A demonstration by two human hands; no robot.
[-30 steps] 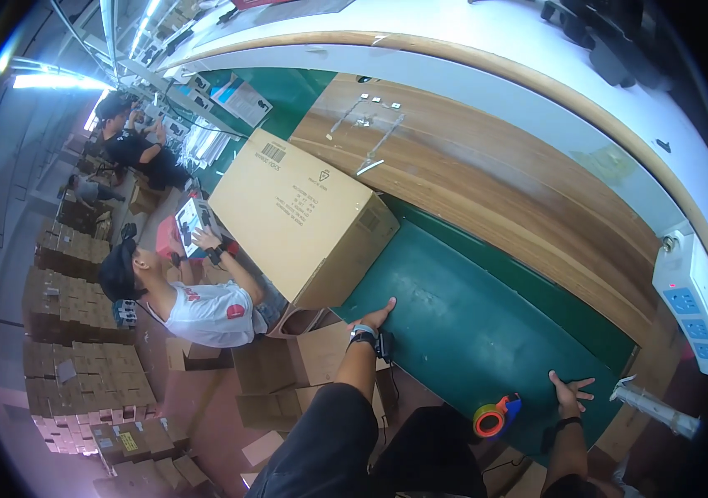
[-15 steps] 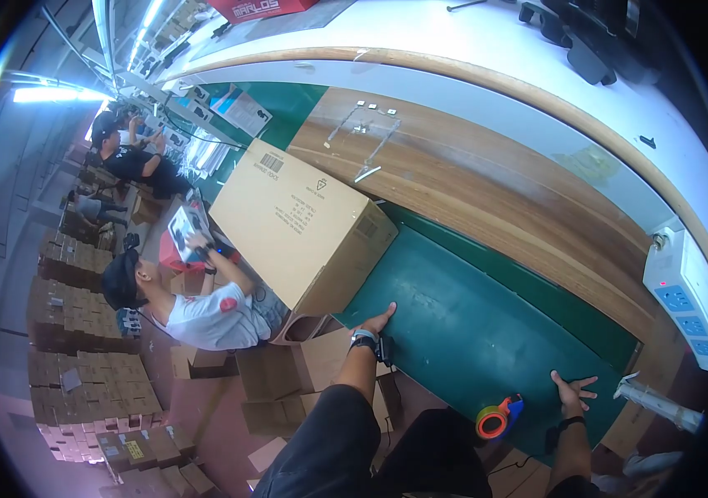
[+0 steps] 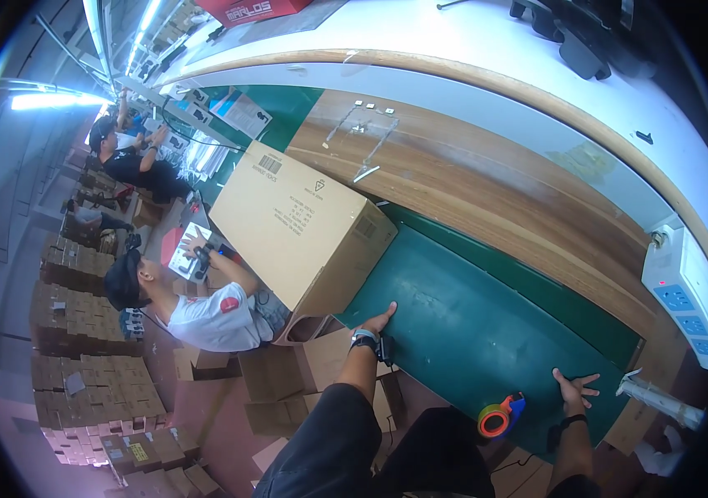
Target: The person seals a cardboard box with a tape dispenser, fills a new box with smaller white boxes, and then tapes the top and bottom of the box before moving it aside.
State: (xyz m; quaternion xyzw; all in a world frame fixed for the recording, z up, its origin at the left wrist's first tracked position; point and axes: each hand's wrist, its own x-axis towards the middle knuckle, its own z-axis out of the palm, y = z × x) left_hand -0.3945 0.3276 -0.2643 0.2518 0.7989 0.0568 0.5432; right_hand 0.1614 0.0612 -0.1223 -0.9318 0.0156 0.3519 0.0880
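My left hand (image 3: 375, 322) rests at the near left edge of a green tabletop (image 3: 453, 307), its thumb stretched out on the surface and the other fingers partly hidden. Further right, my right hand (image 3: 574, 388) lies on the same tabletop with fingers spread, holding nothing. Between my hands, closer to the right one, a tape dispenser (image 3: 496, 417) in orange and blue with a yellow-green roll sits at the near edge. A large brown carton (image 3: 300, 224) stands closed at the left end of the bare green stretch, apart from my left hand.
A wooden panel (image 3: 486, 199) rises behind the tabletop, below a white shelf (image 3: 453, 41). At right is a power strip (image 3: 686, 307). On the left a co-worker (image 3: 213, 315) handles a white box (image 3: 190, 253). Open cartons (image 3: 275, 378) lie on the floor near stacked cartons (image 3: 97, 382).
The co-worker's white box has tilted and come down slightly, with a hand over it. My hands, the carton and the tape dispenser stay where they were.
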